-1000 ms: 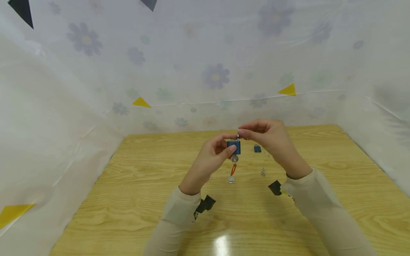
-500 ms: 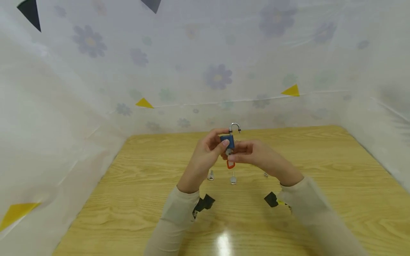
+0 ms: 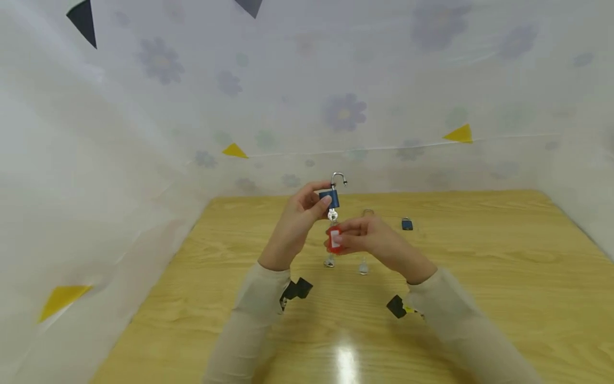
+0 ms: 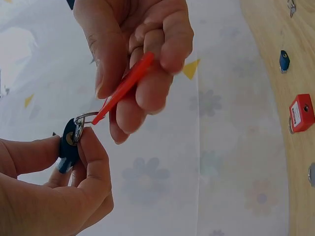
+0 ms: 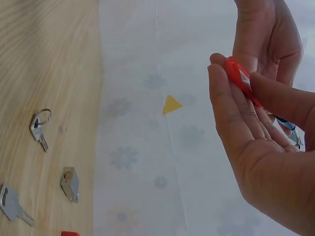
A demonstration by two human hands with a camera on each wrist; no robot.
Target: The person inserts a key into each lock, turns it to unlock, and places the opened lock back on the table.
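Observation:
My left hand (image 3: 322, 195) pinches a small blue padlock (image 3: 330, 198) above the table, its silver shackle (image 3: 338, 178) sprung open at the top. A key (image 3: 332, 215) sits in the lock's underside, with a ring and a red tag (image 3: 334, 239) below it. My right hand (image 3: 341, 240) pinches that tag between thumb and fingers. In the left wrist view the red tag (image 4: 123, 89) hangs from the ring (image 4: 83, 118) beside the blue padlock (image 4: 68, 145). The right wrist view shows the red tag (image 5: 239, 78) edge-on in my fingers.
On the wooden table (image 3: 479, 277) lie two loose keys (image 3: 329, 262) (image 3: 363, 266) and a second small blue padlock (image 3: 407, 224). A red padlock (image 4: 300, 112) and a silver padlock (image 5: 70, 184) also rest there. White flowered sheeting walls the table on three sides.
My right hand left the top of the padlock, dropped under it and now pinches the red tag. The shackle now stands open. The left hand lifted the lock a little.

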